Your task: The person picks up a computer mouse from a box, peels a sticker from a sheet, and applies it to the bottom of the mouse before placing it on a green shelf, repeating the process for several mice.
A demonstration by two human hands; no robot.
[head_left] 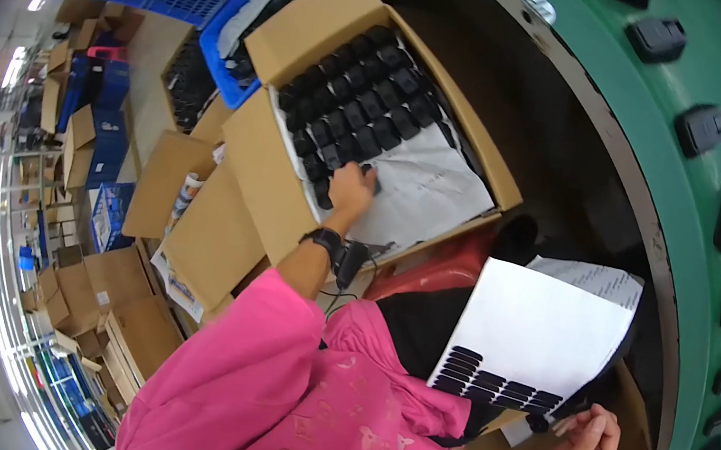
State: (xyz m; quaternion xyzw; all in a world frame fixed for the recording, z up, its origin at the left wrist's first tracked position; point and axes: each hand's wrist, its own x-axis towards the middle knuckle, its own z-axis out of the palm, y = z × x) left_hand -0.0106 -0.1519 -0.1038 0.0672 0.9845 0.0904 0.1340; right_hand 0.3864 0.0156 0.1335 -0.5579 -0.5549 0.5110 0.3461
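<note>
In an open cardboard box (264,198), rows of small black plastic parts (356,113) stand beside a white paper liner (429,194). My left hand (350,192) reaches into the box at the near end of the rows, its fingers closed round one black part (372,179). Across my lap lies a white sheet (536,323) with black oblong stickers along its lower edge. Just off that edge is my right hand (587,445), fingers curled and thumb close to them. Whatever is between those fingertips is too small to make out.
A green conveyor belt (665,192) curves along the right, carrying several black parts (702,129). Behind the box stands a blue crate (220,36). Another cardboard box (632,437) sits beneath my right hand. Cartons (94,284) fill the left, and a red stool (435,267) shows beside my lap.
</note>
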